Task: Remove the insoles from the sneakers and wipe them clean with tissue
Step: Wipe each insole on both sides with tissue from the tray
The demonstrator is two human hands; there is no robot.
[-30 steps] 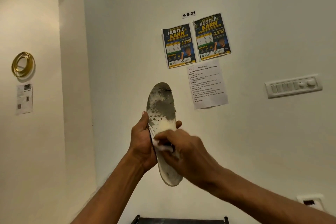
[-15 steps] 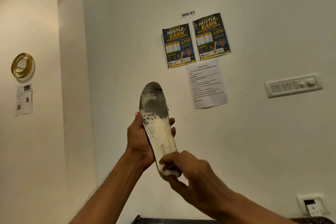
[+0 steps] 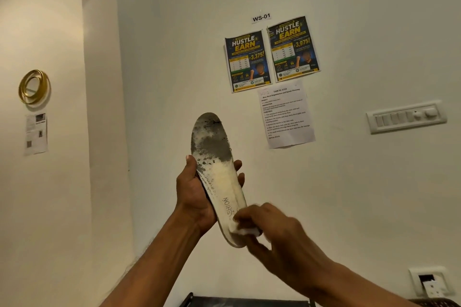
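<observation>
Wall (image 3: 349, 194): a pale painted surface is seen filling the view behind both arms.
Insole (image 3: 214, 157): held up in front of the wall just below the centre of the view, top face shown. Its toe is pointed toward 12 o'clock and its heel toward 5 o'clock. The toe half is stained dark grey and the heel half is paler.
Right hand (image 3: 279, 234): set at 5 o'clock of the insole, over the heel. The fingers are curled and a wad of tissue is pinched under them. The outline is blurred.
Left hand (image 3: 194, 197): the insole's middle is gripped from behind. The thumb is laid on the 9 o'clock edge and the fingertips are wrapped round the 3 o'clock edge.
Posters (image 3: 247, 61): two dark sheets are pinned side by side at 1 o'clock of the insole.
Printed sheet (image 3: 287, 114): hung just under the posters.
Switch panel (image 3: 405, 118): mounted at 3 o'clock in the view.
Gold rings (image 3: 33, 86): hung at 9 o'clock on the side wall.
Tissue (image 3: 245, 230): pressed on the insole's heel, white and mostly hidden by the fingers.
</observation>
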